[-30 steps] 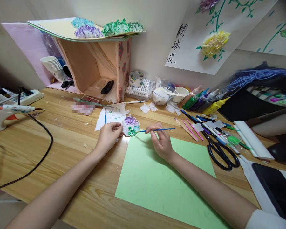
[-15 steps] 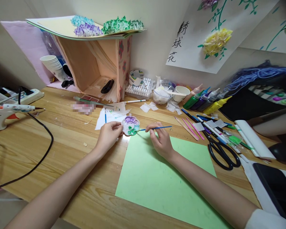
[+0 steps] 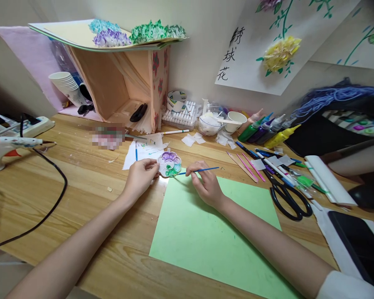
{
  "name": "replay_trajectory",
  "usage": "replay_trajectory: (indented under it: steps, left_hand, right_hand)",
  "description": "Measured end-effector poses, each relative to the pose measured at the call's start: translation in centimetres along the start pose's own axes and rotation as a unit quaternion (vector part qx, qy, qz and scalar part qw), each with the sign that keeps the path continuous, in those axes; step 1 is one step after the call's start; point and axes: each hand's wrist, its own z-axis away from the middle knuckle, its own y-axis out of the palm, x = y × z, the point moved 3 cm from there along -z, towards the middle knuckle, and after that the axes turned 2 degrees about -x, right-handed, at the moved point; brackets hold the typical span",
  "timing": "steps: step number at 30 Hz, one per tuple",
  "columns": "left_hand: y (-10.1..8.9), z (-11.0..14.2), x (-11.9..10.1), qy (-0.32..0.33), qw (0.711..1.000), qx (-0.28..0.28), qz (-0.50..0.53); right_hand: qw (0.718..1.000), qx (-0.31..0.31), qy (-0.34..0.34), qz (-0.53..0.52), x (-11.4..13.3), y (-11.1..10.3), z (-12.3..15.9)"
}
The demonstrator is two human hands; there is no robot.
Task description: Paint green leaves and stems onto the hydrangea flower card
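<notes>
My left hand [image 3: 142,176] pinches the left rim of a small flower-shaped paint palette [image 3: 161,167], whose wells carry purple, green and pale blue paint. Between the fingers of my right hand [image 3: 206,182] is a thin blue paintbrush [image 3: 202,170]. Its tip is at the green paint on the palette's lower right side. Under my right hand and forearm lies a sheet of light green paper [image 3: 187,232], its top left corner close to the palette.
Behind stand a peach cardboard box [image 3: 160,83], a marker tray [image 3: 180,118] and paint bottles [image 3: 255,128]. Black scissors [image 3: 291,201], pens and craft sticks [image 3: 243,168] lie right. A glue gun [image 3: 6,149] with its black cable [image 3: 65,182] is at left; a phone [image 3: 358,236] at lower right.
The paintbrush has slid slightly left and down, its tip moving along the palette's lower edge. My left hand still holds the palette; the whole view has shifted a little.
</notes>
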Motion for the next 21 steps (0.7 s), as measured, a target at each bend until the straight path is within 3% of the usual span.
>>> replay_trajectory:
  steps: [3, 7, 11, 15, 21]
  left_hand:
    - [-0.05, -0.04, 0.05, -0.002, 1.000, -0.004, 0.005]
    - [-0.07, -0.11, 0.13, -0.003, 1.000, -0.003, 0.013]
    - [-0.06, -0.21, 0.28, -0.006, 1.000, -0.004, 0.018]
    - [-0.07, -0.19, 0.23, -0.005, 1.000, -0.006, 0.016]
    - [-0.10, 0.04, -0.14, -0.007, 1.000, -0.004, 0.011]
  right_hand:
    - [0.999, -0.023, 0.019, 0.014, -0.16, -0.09, -0.09]
    - [1.000, 0.013, 0.000, -0.008, 0.00, 0.14, -0.08]
    - [0.999, -0.016, 0.027, 0.011, -0.16, -0.06, -0.12]
    - [1.000, 0.010, 0.007, -0.005, 0.01, 0.02, -0.14]
    - [0.998, -0.029, 0.060, -0.023, -0.31, -0.17, 0.12]
